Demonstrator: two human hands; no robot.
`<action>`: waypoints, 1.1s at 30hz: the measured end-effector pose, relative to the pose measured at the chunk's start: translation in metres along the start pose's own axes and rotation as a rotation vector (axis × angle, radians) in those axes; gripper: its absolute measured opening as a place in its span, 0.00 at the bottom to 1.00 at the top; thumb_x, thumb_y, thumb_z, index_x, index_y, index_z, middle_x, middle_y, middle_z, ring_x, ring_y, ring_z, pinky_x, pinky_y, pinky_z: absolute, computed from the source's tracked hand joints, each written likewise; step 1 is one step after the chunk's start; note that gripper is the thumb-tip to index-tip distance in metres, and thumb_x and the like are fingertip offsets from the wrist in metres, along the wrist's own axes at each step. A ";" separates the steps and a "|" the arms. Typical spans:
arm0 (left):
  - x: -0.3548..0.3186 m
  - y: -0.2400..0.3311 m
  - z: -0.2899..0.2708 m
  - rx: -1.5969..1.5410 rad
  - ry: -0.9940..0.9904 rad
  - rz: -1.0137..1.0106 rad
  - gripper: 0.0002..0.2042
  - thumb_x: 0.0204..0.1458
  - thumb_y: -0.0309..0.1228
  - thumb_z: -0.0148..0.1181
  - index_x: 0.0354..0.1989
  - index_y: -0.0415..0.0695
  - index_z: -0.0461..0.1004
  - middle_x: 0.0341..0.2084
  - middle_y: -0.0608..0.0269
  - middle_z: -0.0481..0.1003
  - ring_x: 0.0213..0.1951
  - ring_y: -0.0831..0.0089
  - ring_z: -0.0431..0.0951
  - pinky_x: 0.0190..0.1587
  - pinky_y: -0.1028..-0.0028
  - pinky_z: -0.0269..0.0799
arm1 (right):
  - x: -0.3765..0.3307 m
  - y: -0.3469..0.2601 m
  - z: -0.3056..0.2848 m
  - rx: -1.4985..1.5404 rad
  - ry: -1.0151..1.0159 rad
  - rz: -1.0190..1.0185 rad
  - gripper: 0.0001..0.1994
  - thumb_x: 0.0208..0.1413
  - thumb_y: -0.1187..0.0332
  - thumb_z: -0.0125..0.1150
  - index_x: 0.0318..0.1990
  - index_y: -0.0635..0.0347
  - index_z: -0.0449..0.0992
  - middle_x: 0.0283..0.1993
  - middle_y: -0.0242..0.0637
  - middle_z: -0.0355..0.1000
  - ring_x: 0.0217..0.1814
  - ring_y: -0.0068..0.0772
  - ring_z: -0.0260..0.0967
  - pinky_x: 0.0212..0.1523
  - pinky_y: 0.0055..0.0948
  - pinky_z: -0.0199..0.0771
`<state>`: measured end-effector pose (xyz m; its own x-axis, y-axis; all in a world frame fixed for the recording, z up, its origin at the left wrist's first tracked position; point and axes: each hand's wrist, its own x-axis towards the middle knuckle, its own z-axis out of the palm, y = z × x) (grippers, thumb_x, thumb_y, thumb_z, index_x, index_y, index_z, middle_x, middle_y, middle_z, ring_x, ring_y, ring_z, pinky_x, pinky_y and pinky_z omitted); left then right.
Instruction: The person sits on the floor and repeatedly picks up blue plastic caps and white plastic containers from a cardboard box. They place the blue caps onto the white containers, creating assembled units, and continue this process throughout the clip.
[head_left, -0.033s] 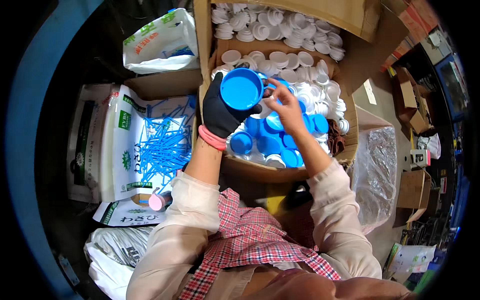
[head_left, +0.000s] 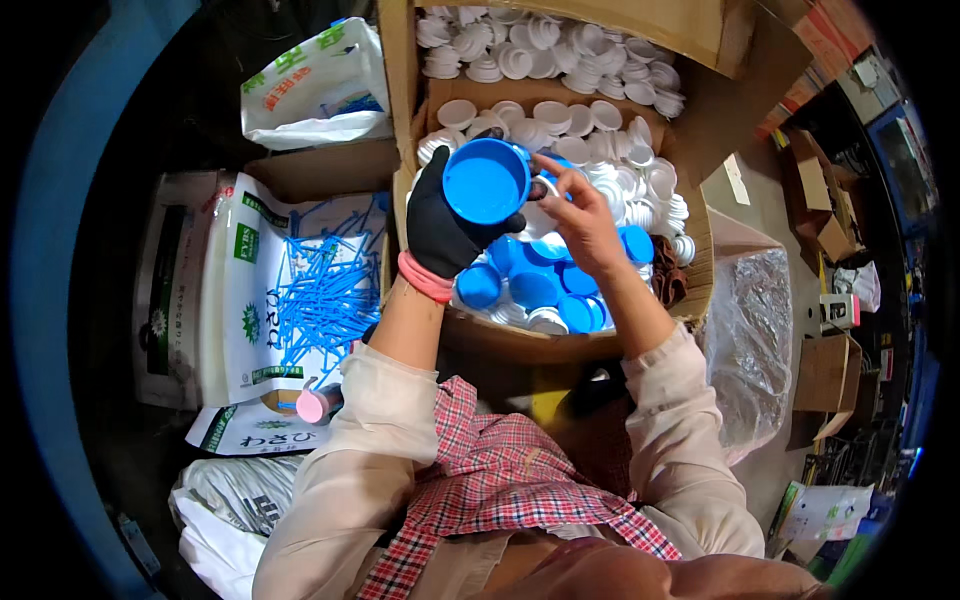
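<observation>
My left hand (head_left: 440, 215), in a black glove with a pink band at the wrist, is closed round a blue round cap (head_left: 486, 182). The cap's hollow side faces up. Close beside the cap's right rim is my right hand (head_left: 582, 215), its fingers bent inward and dark covers on some fingertips. Something small and pale shows by those fingertips, too hidden to name. Both hands are over an open cardboard box (head_left: 560, 350) holding white caps (head_left: 605, 116) and more blue caps (head_left: 535, 288).
At left, thin blue plastic sticks (head_left: 325, 300) lie on a printed white sheet (head_left: 250, 330). A white bag (head_left: 315, 90) stands behind them. Brown cloth (head_left: 668, 272) rests in the box's right side. Clear plastic sheeting (head_left: 745, 340) hangs to the right; more cardboard boxes (head_left: 825, 385) lie beyond.
My right hand's fingers have curled in more beside the cap, and the hand has shifted slightly right and down. The left hand keeps its hold on the blue cap.
</observation>
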<state>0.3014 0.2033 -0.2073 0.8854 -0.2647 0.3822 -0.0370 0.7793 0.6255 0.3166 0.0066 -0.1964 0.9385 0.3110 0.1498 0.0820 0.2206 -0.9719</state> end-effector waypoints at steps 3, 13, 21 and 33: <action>-0.001 -0.020 0.008 0.692 0.107 0.017 0.27 0.62 0.49 0.46 0.62 0.41 0.60 0.57 0.48 0.67 0.55 0.55 0.72 0.56 0.56 0.70 | -0.036 -0.032 -0.011 0.281 -0.259 0.045 0.18 0.45 0.76 0.71 0.36 0.52 0.65 0.69 0.45 0.52 0.60 0.32 0.63 0.53 0.30 0.70; 0.002 -0.066 0.069 0.878 -0.242 0.010 0.29 0.57 0.30 0.59 0.65 0.40 0.55 0.58 0.55 0.67 0.58 0.62 0.69 0.62 0.65 0.63 | -0.099 -0.070 -0.063 -0.681 0.081 -0.532 0.28 0.39 0.79 0.68 0.52 0.56 0.68 0.60 0.44 0.58 0.63 0.43 0.60 0.58 0.37 0.66; -0.001 -0.106 0.097 0.210 -0.110 -0.206 0.23 0.63 0.41 0.46 0.63 0.43 0.60 0.56 0.58 0.68 0.56 0.65 0.71 0.60 0.66 0.66 | -0.113 -0.076 -0.068 -1.045 0.075 -0.520 0.30 0.39 0.72 0.71 0.55 0.61 0.70 0.55 0.44 0.66 0.54 0.49 0.65 0.54 0.40 0.66; -0.006 -0.114 0.087 0.734 -0.122 -0.058 0.25 0.58 0.28 0.58 0.64 0.42 0.59 0.54 0.58 0.69 0.54 0.68 0.72 0.55 0.70 0.71 | -0.117 -0.075 -0.067 -1.091 0.077 -0.494 0.30 0.39 0.73 0.70 0.55 0.59 0.71 0.54 0.44 0.66 0.53 0.49 0.64 0.52 0.41 0.67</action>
<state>0.2598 0.0667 -0.2211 0.8389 -0.3887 0.3809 -0.3295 0.1941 0.9240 0.2227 -0.1083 -0.1535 0.7402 0.3494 0.5745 0.6449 -0.6109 -0.4594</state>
